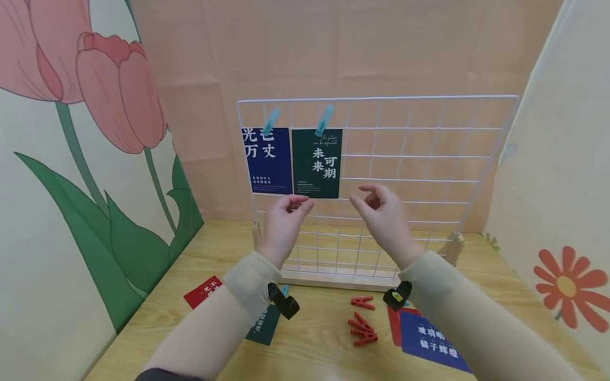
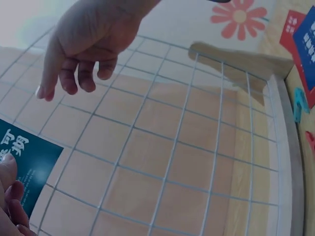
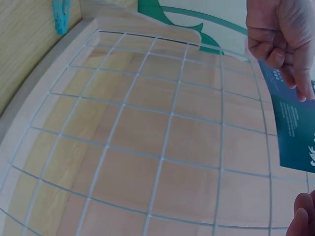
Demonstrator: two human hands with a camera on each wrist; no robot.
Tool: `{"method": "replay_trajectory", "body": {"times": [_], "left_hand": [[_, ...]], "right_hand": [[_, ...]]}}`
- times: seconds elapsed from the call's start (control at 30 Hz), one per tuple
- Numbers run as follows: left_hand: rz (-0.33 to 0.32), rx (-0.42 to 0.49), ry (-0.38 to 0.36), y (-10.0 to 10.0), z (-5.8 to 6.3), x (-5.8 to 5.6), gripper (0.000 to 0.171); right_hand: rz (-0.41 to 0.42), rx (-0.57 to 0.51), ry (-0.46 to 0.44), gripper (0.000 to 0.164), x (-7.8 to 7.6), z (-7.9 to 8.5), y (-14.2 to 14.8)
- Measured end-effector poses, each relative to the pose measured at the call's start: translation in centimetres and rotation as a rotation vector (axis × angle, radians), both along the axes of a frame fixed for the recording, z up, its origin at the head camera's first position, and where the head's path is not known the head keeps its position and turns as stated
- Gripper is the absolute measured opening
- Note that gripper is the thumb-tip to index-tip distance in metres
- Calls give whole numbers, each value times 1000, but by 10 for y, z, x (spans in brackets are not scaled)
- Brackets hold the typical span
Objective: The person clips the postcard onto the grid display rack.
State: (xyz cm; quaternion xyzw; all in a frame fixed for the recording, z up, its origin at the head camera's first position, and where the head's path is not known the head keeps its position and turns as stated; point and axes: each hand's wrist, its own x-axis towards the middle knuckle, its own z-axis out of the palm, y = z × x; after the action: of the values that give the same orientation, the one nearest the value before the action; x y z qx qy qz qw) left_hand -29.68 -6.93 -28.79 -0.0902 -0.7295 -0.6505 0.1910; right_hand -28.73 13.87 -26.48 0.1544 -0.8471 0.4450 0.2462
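Note:
A dark green card with white characters hangs on the white wire grid under a light blue clip. My left hand is at this card's lower edge, thumb and index fingertips close together there; in the left wrist view its thumb overlaps the card. To the right of the card, my right hand hovers before the grid with loosely bent fingers and nothing between them. Beside the green card, on its left, hangs a dark blue card, held by another light blue clip.
Several red clips lie on the wooden table. A blue card overlaps a red card at the right. Partly behind my left arm lie another red card and a green card. A wooden base supports the grid.

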Motion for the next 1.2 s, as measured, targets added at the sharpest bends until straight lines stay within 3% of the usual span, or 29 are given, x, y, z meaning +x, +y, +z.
{"method": "replay_trajectory", "body": {"times": [0.37, 0.57, 0.8, 1.03, 1.2], "left_hand": [[26, -21, -72, 5, -31, 5, 24], [4, -34, -139, 3, -48, 11, 23], [-3, -59, -165, -1, -73, 17, 24], [-27, -66, -218, -5, -98, 23, 26], [-21, -70, -251, -7, -117, 27, 25]], "right_hand": [[10, 5, -66, 51, 9, -37, 7], [0, 7, -138, 51, 13, -60, 13], [-34, 22, -233, 52, 18, -89, 19], [-57, 55, -276, 44, 24, -115, 25], [-71, 73, -391, 44, 29, -133, 27]]}}
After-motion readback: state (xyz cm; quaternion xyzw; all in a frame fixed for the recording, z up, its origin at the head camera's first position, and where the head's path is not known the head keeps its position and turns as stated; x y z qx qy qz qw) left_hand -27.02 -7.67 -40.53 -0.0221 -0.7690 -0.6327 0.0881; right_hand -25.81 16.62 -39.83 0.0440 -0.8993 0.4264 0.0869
